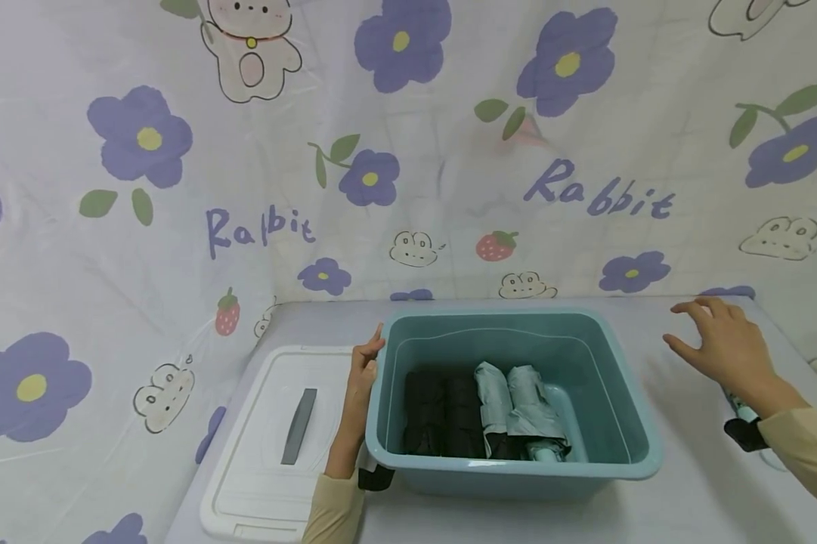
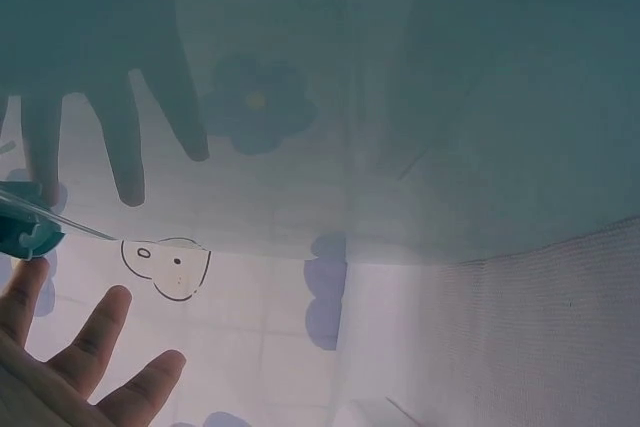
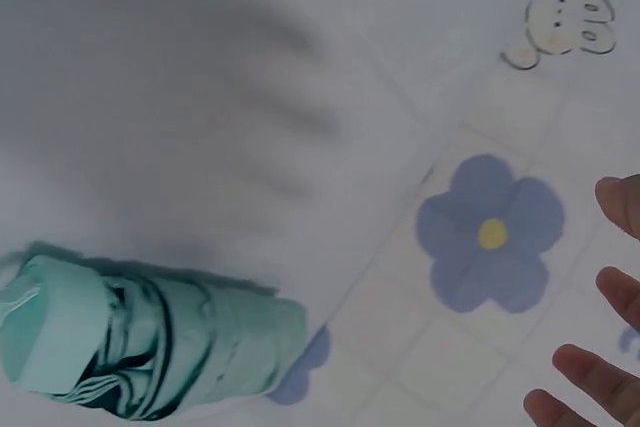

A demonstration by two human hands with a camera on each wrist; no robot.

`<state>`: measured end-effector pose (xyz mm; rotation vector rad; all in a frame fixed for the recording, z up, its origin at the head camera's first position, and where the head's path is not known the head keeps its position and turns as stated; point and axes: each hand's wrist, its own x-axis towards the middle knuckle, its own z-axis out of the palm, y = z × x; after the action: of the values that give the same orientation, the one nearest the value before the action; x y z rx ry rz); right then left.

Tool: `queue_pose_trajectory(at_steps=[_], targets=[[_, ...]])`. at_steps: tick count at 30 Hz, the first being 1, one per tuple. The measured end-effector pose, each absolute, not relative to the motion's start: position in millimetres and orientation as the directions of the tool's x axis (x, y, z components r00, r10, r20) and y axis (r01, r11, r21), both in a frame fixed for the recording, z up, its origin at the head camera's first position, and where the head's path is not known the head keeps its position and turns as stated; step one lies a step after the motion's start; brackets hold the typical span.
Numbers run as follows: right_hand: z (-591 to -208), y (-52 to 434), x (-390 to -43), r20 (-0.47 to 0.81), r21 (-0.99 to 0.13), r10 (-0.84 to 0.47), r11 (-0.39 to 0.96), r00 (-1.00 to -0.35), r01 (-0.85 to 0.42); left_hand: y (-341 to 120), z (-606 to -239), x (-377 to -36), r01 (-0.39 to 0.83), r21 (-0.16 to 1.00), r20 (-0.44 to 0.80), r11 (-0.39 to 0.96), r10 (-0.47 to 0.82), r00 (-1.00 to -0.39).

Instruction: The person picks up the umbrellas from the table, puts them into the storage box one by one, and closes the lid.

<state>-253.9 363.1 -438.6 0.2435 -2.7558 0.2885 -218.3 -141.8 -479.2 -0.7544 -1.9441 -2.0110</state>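
Observation:
A teal plastic bin [image 1: 642, 446] stands on the table and holds folded black umbrellas [image 1: 438, 412] beside mint-green umbrellas [image 1: 517, 412]. My left hand [image 1: 364, 364] lies against the bin's left outer wall, thumb up by the rim. In the left wrist view its fingers [image 2: 95, 352] are straight and spread beside the bin's wall [image 2: 420, 97]. My right hand [image 1: 714, 336] hovers open over the table right of the bin, holding nothing. One more mint-green folded umbrella [image 3: 150, 352] lies on the table under that wrist, with my fingertips [image 3: 585, 372] apart from it.
A white lid [image 1: 272, 446] with a grey handle lies flat left of the bin. A flower-and-rabbit printed cloth [image 1: 408, 174] hangs behind and covers the table [image 1: 694, 491]. The table's right edge runs close behind my right hand.

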Motion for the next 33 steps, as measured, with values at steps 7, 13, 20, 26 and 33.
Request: queue_pose_trajectory(at_steps=[7, 13, 20, 26, 33], targets=[[-457.4, 383.9, -255.0, 0.283, -0.169, -0.049, 0.981, -0.958, -0.100, -141.2, -478.2, -217.8, 0.511, 0.856, 0.517, -0.078, 0.173, -0.839], [-477.9, 405.0, -258.0, 0.218, -0.167, 0.002, 0.985, -0.976, -0.035, -143.1, -487.6, -222.0, 0.513, 0.851, 0.525, -0.112, 0.161, -0.836], [-500.0, 424.4, -263.5, 0.127, -0.195, 0.051, 0.980, -0.991, 0.025, -146.5, -505.0, -233.4, 0.537, 0.839, 0.543, -0.085, 0.162, -0.824], [-518.3, 437.4, -263.5, 0.092, -0.216, 0.097, 0.974, -0.991, 0.075, -146.0, -505.0, -235.3, 0.530, 0.843, 0.537, -0.089, 0.165, -0.827], [-527.0, 443.1, -265.7, 0.061, -0.214, 0.122, 0.971, -0.991, 0.107, -144.0, -486.0, -221.8, 0.498, 0.862, 0.507, -0.092, 0.160, -0.847]])
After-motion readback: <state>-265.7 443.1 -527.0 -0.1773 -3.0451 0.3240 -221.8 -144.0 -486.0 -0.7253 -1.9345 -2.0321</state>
